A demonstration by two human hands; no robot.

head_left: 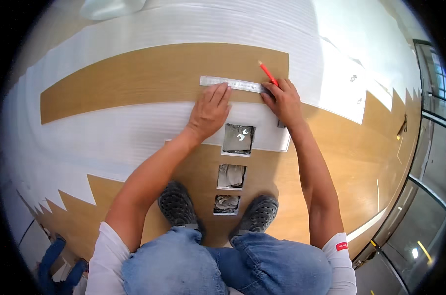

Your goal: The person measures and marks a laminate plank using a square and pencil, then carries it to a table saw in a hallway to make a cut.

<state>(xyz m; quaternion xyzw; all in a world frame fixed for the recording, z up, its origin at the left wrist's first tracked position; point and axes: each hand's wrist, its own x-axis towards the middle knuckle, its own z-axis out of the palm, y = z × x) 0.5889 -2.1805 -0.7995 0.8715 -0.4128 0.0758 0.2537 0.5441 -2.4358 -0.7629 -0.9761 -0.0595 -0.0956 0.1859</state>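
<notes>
A wood-look plank (pixel 134 78) lies flat across the white foam underlay. Over its right part rests a steel square with a graduated blade (pixel 242 85); a dark end of it shows below my right hand. My left hand (pixel 208 112) lies with its fingers stretched forward, the tips touching the blade's near edge. At the blade's right end, my right hand (pixel 283 101) is closed around a red pencil (pixel 268 73), whose point is up and away from the plank. The fingers of that hand also rest by the square, partly hiding its corner.
Three square cutouts, the far one (pixel 238 138) in the underlay, run in line toward my dark clogs (pixel 258 213). Laid floor planks (pixel 331 182) with stepped ends spread on both sides. Glass panels (pixel 429 152) stand at the right; another person's legs (pixel 53 260) show lower left.
</notes>
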